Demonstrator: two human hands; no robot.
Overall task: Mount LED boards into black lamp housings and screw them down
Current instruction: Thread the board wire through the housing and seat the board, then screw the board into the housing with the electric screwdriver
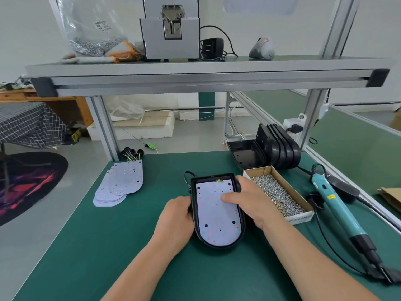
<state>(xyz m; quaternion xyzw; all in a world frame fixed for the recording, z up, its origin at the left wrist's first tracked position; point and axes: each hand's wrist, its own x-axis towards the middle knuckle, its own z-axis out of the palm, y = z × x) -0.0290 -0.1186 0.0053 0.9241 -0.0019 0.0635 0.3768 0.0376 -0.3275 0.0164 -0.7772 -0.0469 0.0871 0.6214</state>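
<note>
LED board (pixel 217 222) sits face up inside the black lamp housing (pixel 219 246), at the middle of your green desk (pixel 130 246). Your left hand (pixel 176 218) curls round the housing's left wall; your right hand (pixel 251 200) lays straight fingers on the board. Right of the housing lie a cardboard box of screws (pixel 288 183) and a teal electric screwdriver (pixel 338 209); farther back on that side stand more black housings (pixel 280 146). Left of it, spare boards (pixel 121 185) fan out. Above the housing runs an aluminium shelf (pixel 195 70); far to its left, grey floor (pixel 54 213) carries a dark rug (pixel 26 183).
</note>
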